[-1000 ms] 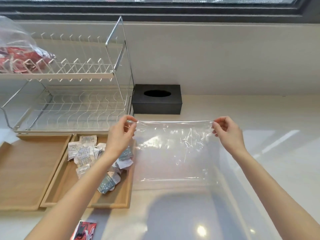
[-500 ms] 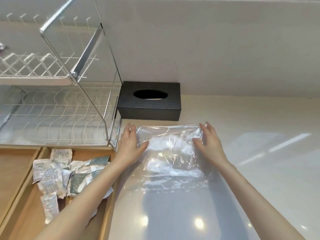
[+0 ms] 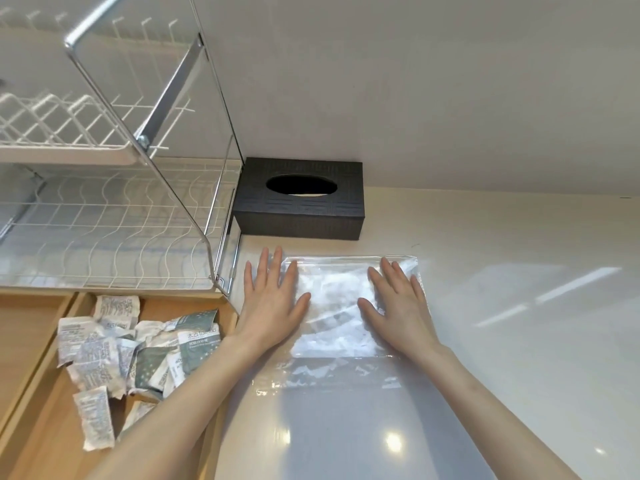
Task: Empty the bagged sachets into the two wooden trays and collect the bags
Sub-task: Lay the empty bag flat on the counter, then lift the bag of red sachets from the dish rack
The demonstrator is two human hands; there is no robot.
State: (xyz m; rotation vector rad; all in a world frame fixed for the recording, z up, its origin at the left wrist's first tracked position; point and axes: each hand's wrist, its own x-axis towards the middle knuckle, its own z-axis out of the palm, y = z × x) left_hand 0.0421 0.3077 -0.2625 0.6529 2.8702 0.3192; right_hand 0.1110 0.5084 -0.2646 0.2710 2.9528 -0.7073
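**Hands flat on an empty clear bag**

Hands press a clear plastic bag (image 3: 341,306) flat against the white counter (image 3: 519,306). The left hand (image 3: 272,299) lies palm down with its fingers spread over the bag's left edge, partly on the plastic and partly on the bare counter. The right hand (image 3: 398,303) lies the same way on the bag's right part, its fingers pointing toward the wall. Neither hand grips anything; both are spread wide and only rest on the plastic. The bag looks empty, wrinkled in the middle between the two hands, with its sealed strip along the far edge and its near edge running under both forearms.

A black tissue box (image 3: 299,199) stands at the back edge of the counter against the wall, just beyond the bag and apart from it. To the left of the box a two-tier wire dish rack (image 3: 104,216) takes up the back left part of the counter; its right-hand frame comes down close to the left hand.

In front of the rack, along the counter's left side, a wooden tray (image 3: 157,304) holds a loose heap of sachets (image 3: 138,355), white printed ones and green ones mixed and overlapping. The left forearm crosses above the tray's right wall. A second wooden tray (image 3: 24,327) sits just beside it to the left, cut off by the picture's edge; the part that shows is bare wood.
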